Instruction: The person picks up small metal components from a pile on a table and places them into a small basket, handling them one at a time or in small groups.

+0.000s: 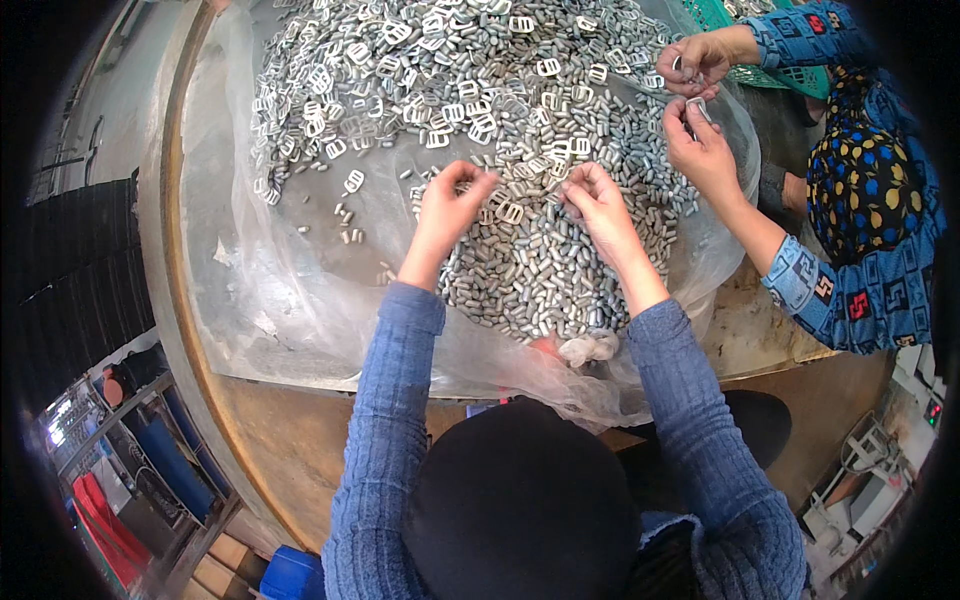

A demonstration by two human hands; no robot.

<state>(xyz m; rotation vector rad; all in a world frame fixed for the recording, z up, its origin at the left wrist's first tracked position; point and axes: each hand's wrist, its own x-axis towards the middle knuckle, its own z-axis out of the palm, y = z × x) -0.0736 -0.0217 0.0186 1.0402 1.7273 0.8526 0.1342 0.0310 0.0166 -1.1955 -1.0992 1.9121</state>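
My left hand [455, 208] is closed, its fingertips pressed together over the near part of a pile of small grey capsule-shaped pellets [535, 275]. What it holds, if anything, is hidden. Facing it, my right hand [602, 208] pinches at the pile's right side; something tiny may be between thumb and finger, too small to name. Between both hands a two-slot metal slide buckle [510, 213] lies on the pellets. Many more silvery slide buckles [480, 128] are scattered through the pile farther back.
Clear plastic sheeting [300, 320] lies under the pile on a table with a raised left rim [170, 200]. At right, a co-worker's hands [703, 150] hold small pieces over the pile. A green basket [745, 72] stands behind them. One buckle [353, 181] lies apart at left.
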